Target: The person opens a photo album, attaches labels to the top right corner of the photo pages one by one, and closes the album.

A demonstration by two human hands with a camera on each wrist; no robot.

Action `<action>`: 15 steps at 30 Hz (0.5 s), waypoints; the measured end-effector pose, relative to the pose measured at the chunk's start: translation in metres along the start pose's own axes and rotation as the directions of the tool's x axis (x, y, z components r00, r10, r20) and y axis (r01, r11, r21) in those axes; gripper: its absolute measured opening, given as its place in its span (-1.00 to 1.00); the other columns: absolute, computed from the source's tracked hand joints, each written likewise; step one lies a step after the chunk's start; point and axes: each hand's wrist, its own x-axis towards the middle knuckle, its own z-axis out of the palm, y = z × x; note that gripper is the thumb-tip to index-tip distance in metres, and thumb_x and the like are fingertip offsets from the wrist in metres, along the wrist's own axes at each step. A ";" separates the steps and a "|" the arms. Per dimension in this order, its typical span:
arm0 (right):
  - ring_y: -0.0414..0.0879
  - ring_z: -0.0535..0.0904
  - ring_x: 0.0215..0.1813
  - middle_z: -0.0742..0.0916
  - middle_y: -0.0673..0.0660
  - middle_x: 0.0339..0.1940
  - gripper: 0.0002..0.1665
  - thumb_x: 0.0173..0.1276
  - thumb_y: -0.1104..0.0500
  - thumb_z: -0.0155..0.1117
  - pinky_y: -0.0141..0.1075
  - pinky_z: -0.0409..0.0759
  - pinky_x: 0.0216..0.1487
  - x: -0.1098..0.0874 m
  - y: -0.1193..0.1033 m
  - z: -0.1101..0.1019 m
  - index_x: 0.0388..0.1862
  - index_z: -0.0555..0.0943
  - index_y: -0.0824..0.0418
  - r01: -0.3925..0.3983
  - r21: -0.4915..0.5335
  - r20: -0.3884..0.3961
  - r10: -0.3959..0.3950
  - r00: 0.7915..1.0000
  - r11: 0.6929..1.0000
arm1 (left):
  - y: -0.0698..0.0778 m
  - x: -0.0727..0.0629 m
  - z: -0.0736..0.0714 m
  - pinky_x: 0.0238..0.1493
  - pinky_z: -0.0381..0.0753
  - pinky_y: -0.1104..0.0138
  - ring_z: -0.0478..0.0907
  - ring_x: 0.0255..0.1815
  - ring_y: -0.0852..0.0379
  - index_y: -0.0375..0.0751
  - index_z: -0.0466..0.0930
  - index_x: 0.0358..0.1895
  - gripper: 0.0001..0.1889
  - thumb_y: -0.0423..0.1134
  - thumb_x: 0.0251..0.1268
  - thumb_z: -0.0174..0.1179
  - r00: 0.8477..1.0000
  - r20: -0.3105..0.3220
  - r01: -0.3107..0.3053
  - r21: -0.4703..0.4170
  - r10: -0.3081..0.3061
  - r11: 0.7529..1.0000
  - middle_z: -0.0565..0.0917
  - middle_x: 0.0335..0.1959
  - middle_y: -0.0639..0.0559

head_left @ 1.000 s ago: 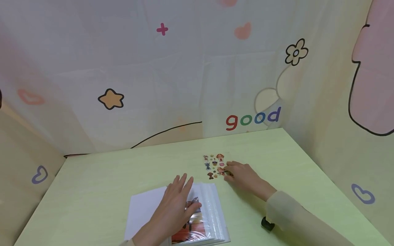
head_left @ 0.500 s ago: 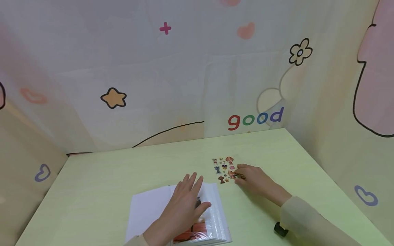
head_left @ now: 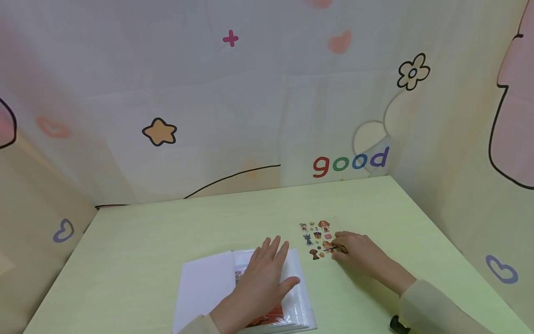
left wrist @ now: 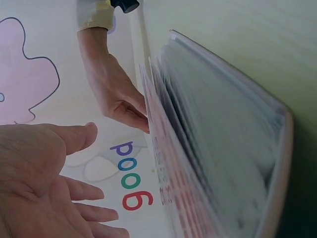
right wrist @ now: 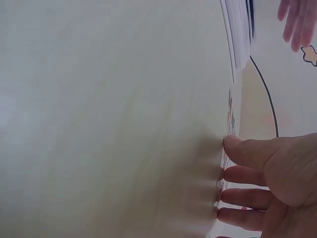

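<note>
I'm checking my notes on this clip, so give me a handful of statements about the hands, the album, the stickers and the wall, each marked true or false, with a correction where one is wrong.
1. The left hand is over the album. True.
2. The album is closed. False: it lies open on the table.
3. The right hand touches the stickers. True.
4. The stickers lie to the left of the album. False: they lie to its right.
5. The word on the wall reads "good". True.
6. The star on the wall is blue. False: the star is orange with a dark outline.
</note>
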 end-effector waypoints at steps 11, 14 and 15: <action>0.33 0.64 0.20 0.72 0.35 0.15 -0.65 0.29 0.09 0.54 0.22 0.56 0.18 -0.029 0.002 -0.004 -0.06 0.78 0.31 -0.001 0.013 -0.002 0.001 1.000 1.000 | 0.012 0.011 0.013 0.56 0.15 0.02 0.14 0.61 -0.27 -0.37 0.27 0.55 -0.21 0.06 0.47 0.28 0.999 0.037 -0.031 0.040 0.030 0.999 0.26 0.58 -0.28; 0.31 0.65 0.19 0.73 0.34 0.13 -0.66 0.28 0.10 0.55 0.18 0.58 0.18 -0.035 -0.001 -0.006 -0.08 0.78 0.30 -0.003 0.022 -0.003 0.003 1.000 1.000 | 0.016 0.013 0.015 0.55 0.19 0.02 0.17 0.60 -0.25 -0.36 0.29 0.54 -0.21 0.07 0.45 0.29 0.999 0.037 -0.035 0.062 0.033 0.997 0.29 0.57 -0.27; 0.31 0.65 0.18 0.74 0.33 0.13 -0.66 0.28 0.10 0.55 0.18 0.58 0.18 -0.036 -0.001 -0.006 -0.08 0.78 0.29 -0.003 0.023 -0.002 0.003 1.000 1.000 | 0.017 0.014 0.016 0.55 0.19 0.03 0.18 0.60 -0.24 -0.35 0.30 0.54 -0.21 0.08 0.45 0.29 0.999 0.037 -0.036 0.074 0.033 0.997 0.30 0.56 -0.26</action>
